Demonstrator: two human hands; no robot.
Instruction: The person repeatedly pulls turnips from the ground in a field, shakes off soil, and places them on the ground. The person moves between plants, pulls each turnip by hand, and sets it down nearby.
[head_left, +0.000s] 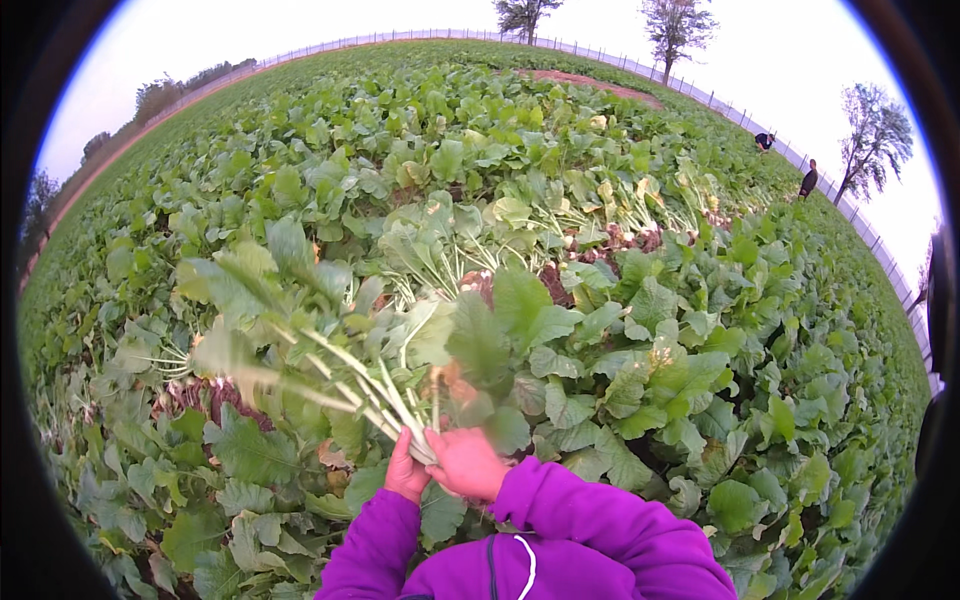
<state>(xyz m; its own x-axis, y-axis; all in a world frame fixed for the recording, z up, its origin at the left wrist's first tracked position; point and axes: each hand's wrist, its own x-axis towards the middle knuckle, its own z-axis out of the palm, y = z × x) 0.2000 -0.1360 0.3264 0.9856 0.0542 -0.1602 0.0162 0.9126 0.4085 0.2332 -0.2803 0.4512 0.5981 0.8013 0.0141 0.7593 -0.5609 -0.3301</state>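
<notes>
A bunch of leafy root-crop stems, pale and long with broad green leaves, fans out up and to the left from my hands. My left hand closes around the stem bases from the left side. Against it, my right hand grips the same bases from the right. Some leaves of the bunch are blurred. The roots at the lower end are mostly hidden by my hands and sleeves. Just beyond lies a pulled bunch with soil-covered roots.
Pulled plants with pale, reddish-brown roots lie in a row toward the upper right. More roots show at left. Dense leafy crop surrounds me. Two people are far off near a fence and trees.
</notes>
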